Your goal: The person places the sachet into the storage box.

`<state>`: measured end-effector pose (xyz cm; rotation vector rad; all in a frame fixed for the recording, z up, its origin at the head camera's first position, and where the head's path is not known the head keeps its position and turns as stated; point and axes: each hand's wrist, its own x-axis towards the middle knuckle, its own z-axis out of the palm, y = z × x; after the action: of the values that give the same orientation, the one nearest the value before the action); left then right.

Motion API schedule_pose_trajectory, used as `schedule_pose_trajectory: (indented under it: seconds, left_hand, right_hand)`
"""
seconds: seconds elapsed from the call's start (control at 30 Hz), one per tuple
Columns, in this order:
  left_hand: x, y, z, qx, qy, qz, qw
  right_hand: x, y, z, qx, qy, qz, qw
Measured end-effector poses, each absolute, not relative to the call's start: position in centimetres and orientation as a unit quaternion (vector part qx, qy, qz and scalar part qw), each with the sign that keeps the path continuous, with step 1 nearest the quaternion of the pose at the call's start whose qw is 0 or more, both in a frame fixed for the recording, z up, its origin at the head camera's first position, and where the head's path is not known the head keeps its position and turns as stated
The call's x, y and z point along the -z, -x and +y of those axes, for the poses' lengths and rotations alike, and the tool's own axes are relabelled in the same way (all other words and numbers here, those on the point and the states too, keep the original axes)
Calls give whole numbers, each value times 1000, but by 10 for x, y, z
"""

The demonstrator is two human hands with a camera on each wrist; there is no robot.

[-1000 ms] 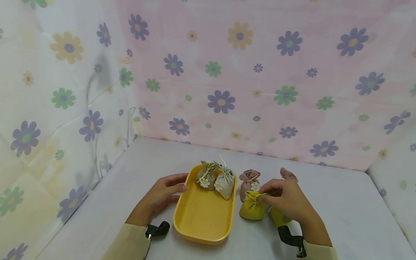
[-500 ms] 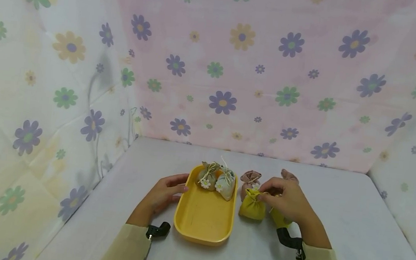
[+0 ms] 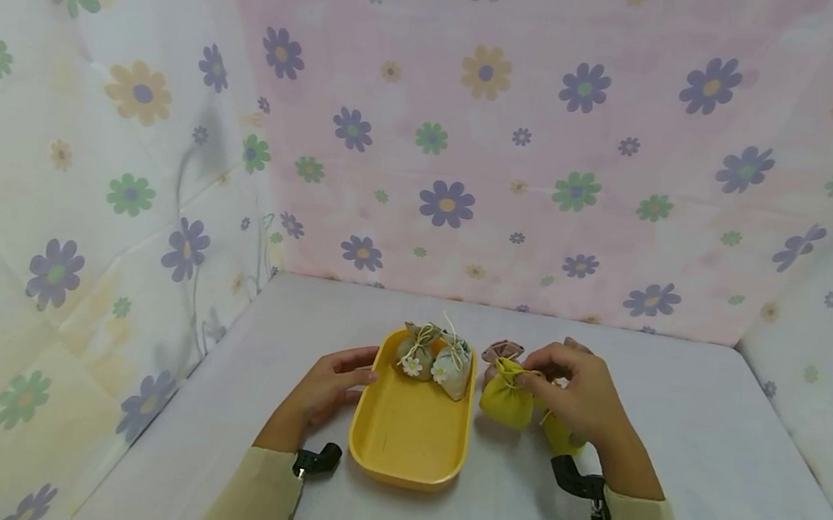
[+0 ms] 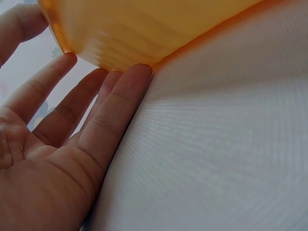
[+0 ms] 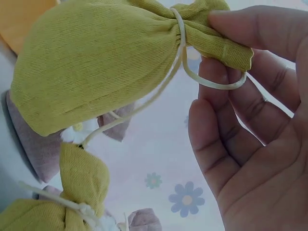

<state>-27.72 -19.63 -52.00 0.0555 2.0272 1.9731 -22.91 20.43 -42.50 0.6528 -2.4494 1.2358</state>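
My right hand (image 3: 580, 393) pinches the gathered neck of a yellow drawstring pouch (image 3: 506, 403) between thumb and fingers. In the right wrist view that pouch (image 5: 96, 62) hangs sideways with its pale cord looped below the neck. A second yellow pouch (image 3: 561, 433) lies beneath the hand, partly hidden by it. My left hand (image 3: 329, 385) rests against the left side of the yellow tray (image 3: 406, 443); the left wrist view has its fairly straight fingertips touching the tray wall (image 4: 144, 33). Inside the tray's far end sit a tan-grey pouch (image 3: 416, 359) and a pale pouch (image 3: 453, 376), each with a white flower.
A pinkish-brown pouch (image 3: 503, 352) stands behind the held one, mostly covered. Another brown pouch (image 3: 576, 344) peeks out behind my right hand. A white cloth covers the table (image 3: 706, 455), with flowered curtains (image 3: 549, 139) at the back and sides.
My right hand has lifted the yellow pouch slightly, and it now tilts and covers more of the brown pouch behind. The left hand and tray stay put.
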Motion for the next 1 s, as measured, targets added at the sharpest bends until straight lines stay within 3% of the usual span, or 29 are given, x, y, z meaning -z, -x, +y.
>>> schedule_pose_trajectory:
  seconds: [1.0]
  left_hand:
    - [518, 275, -196, -688, -35, 708, 155]
  right_hand:
    - [399, 235, 158, -442, -307, -826, 169]
